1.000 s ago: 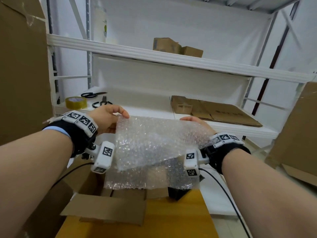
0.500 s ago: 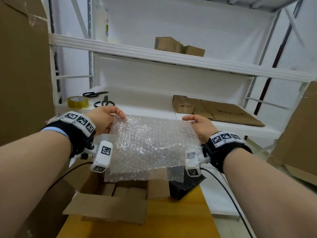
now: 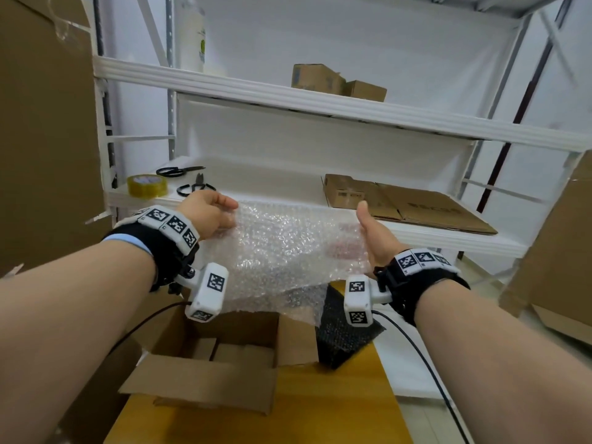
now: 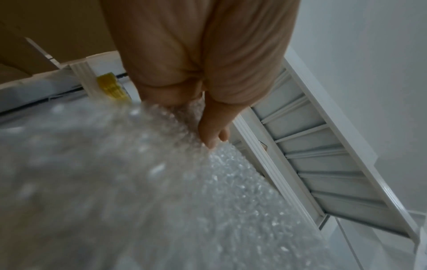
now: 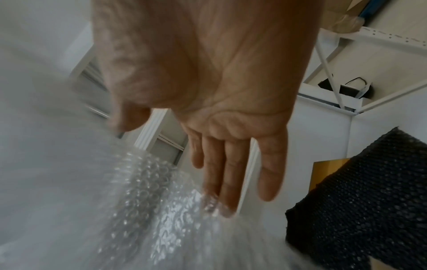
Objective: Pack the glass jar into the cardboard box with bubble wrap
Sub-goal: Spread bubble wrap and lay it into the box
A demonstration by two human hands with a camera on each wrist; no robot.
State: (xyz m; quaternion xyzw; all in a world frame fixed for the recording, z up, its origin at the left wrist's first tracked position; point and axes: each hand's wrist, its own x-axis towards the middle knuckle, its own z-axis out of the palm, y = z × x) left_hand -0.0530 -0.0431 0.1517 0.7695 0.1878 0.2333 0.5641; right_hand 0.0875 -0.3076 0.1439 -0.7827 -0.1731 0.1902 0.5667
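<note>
From the head view, the left hand [image 3: 209,213] pinches one edge of the bubble wrap [image 3: 288,248]. The right hand [image 3: 373,233] is flat, fingers straight under the other edge. The cardboard box [image 3: 205,376] sits open on the desk [image 3: 336,408] below both hands.

At the left wrist, the fingers [image 4: 213,131] curl onto the wrap's edge.

At the right wrist, straight fingers [image 5: 227,175] touch the wrap. No jar shows.
</note>
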